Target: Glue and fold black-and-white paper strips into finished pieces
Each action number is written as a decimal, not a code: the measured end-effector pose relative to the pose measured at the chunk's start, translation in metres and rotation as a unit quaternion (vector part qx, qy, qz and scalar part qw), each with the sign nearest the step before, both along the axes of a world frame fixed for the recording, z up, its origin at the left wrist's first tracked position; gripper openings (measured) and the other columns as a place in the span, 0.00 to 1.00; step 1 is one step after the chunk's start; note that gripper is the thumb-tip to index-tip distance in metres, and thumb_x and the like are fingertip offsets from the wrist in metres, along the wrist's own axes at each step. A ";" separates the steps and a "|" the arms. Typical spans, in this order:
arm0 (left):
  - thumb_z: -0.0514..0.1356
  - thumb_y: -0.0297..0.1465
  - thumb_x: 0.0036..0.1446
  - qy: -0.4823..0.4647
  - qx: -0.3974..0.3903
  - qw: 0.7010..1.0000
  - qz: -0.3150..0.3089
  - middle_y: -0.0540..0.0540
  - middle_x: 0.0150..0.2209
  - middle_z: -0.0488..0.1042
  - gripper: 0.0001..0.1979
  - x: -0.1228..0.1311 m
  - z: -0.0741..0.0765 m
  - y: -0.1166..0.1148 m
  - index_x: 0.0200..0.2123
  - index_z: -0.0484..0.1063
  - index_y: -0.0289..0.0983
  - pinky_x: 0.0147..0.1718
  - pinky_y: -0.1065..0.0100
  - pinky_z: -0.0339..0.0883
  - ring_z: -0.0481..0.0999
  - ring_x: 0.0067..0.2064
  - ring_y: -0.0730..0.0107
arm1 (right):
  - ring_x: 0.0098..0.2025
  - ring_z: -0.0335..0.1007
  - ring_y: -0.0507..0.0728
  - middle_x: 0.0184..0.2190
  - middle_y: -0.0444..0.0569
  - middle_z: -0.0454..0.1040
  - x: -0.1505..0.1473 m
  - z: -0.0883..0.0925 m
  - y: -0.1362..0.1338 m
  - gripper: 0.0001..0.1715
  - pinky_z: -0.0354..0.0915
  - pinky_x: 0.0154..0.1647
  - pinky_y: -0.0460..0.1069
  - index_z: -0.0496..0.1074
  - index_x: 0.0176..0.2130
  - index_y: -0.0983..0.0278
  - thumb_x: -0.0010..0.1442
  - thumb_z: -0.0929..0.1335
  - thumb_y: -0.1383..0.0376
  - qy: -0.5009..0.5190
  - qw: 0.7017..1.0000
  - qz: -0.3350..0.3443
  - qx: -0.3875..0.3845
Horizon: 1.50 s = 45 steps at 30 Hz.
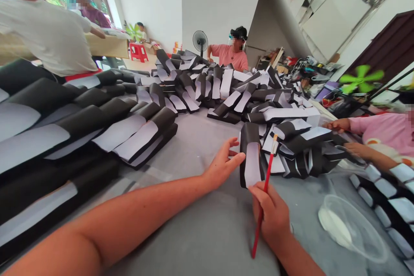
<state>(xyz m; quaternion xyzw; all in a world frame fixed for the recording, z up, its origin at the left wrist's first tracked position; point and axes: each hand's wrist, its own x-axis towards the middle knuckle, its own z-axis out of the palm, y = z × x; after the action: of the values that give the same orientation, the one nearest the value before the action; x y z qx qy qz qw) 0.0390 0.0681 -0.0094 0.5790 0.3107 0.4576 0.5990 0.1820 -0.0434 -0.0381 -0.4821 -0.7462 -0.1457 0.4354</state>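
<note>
My right hand is closed round a thin paintbrush with a red handle, its bristles pointing up and away. Its fingertips also meet the near edge of a folded paper piece, black with a white panel. To the left of that piece is my left hand, fingers apart and the thumb at the paper's side; whether it presses on it I cannot tell. At the lower right, a clear round tub holds a white substance.
A heap of similar paper pieces covers the far table; stacks lie at left. More pieces lie at right, near a co-worker's hands. Another person sits behind the heap, by a fan. People work at far left.
</note>
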 end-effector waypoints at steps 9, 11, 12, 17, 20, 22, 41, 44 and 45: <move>0.60 0.25 0.45 -0.042 -0.093 0.995 0.022 0.45 0.41 0.72 0.31 0.006 -0.004 0.004 0.55 0.59 0.37 0.30 0.71 0.64 0.71 0.33 0.74 | 0.43 0.74 0.57 0.43 0.53 0.74 0.001 -0.002 0.002 0.18 0.72 0.39 0.51 0.71 0.47 0.60 0.58 0.64 0.74 -0.028 0.999 -0.020 0.017; 0.60 0.25 0.45 -0.045 -0.085 0.994 0.046 0.47 0.37 0.73 0.24 0.006 -0.004 0.008 0.48 0.65 0.37 0.31 0.72 0.64 0.71 0.33 0.73 | 0.44 0.74 0.58 0.45 0.54 0.74 0.003 -0.003 0.003 0.19 0.73 0.41 0.52 0.70 0.48 0.60 0.58 0.64 0.73 -0.029 0.999 -0.031 0.022; 0.61 0.26 0.45 -0.049 -0.081 0.994 0.053 0.48 0.35 0.73 0.20 0.005 -0.004 0.010 0.44 0.66 0.37 0.31 0.72 0.64 0.72 0.33 0.73 | 0.44 0.74 0.58 0.46 0.54 0.74 0.003 -0.002 0.004 0.19 0.73 0.41 0.53 0.70 0.49 0.60 0.58 0.64 0.73 -0.031 0.999 -0.036 0.023; 0.63 0.34 0.46 -0.074 -0.088 0.992 0.055 0.51 0.30 0.73 0.15 0.003 -0.005 0.020 0.38 0.66 0.39 0.26 0.73 0.63 0.71 0.27 0.75 | 0.44 0.74 0.59 0.46 0.55 0.74 0.001 0.002 0.007 0.17 0.73 0.41 0.54 0.69 0.49 0.60 0.59 0.63 0.72 -0.040 0.997 -0.057 0.022; 0.64 0.34 0.45 -0.076 -0.093 0.990 0.071 0.51 0.29 0.73 0.15 0.002 -0.006 0.023 0.37 0.66 0.38 0.23 0.74 0.61 0.70 0.25 0.76 | 0.47 0.71 0.61 0.48 0.58 0.72 0.000 0.003 0.009 0.17 0.71 0.44 0.58 0.67 0.49 0.62 0.60 0.64 0.70 -0.055 0.995 -0.080 0.016; 0.65 0.34 0.45 -0.071 -0.095 0.990 0.077 0.51 0.29 0.74 0.15 0.002 -0.007 0.025 0.37 0.66 0.38 0.23 0.75 0.61 0.70 0.25 0.76 | 0.50 0.69 0.62 0.49 0.60 0.70 0.000 0.001 0.010 0.17 0.70 0.45 0.60 0.66 0.51 0.64 0.61 0.64 0.69 -0.056 0.994 -0.094 0.009; 0.65 0.29 0.46 -0.026 -0.066 0.991 0.118 0.48 0.34 0.76 0.18 0.004 -0.018 0.026 0.42 0.67 0.39 0.34 0.69 0.67 0.74 0.35 0.69 | 0.34 0.69 0.59 0.31 0.50 0.72 0.001 0.003 0.033 0.10 0.62 0.36 0.52 0.65 0.39 0.64 0.64 0.62 0.60 -0.089 0.981 -0.171 0.002; 0.65 0.29 0.46 -0.022 -0.062 0.990 0.123 0.48 0.34 0.76 0.18 0.004 -0.018 0.026 0.42 0.67 0.39 0.35 0.69 0.67 0.74 0.36 0.68 | 0.33 0.69 0.57 0.29 0.47 0.72 0.002 0.003 0.032 0.03 0.63 0.38 0.52 0.65 0.36 0.62 0.63 0.62 0.66 -0.074 0.989 -0.125 0.002; 0.64 0.29 0.46 -0.019 -0.061 0.990 0.123 0.48 0.34 0.76 0.18 0.003 -0.017 0.026 0.42 0.67 0.39 0.35 0.69 0.67 0.74 0.36 0.68 | 0.33 0.69 0.56 0.29 0.47 0.72 0.001 0.004 0.032 0.03 0.64 0.38 0.52 0.64 0.36 0.62 0.63 0.62 0.68 -0.069 0.992 -0.107 0.000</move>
<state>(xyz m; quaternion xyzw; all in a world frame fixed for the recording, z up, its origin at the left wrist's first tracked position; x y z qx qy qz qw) 0.0424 0.0940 -0.0268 0.4899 0.3960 0.5187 0.5781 0.1833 -0.0116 -0.0341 -0.5480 -0.7182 -0.2249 0.3650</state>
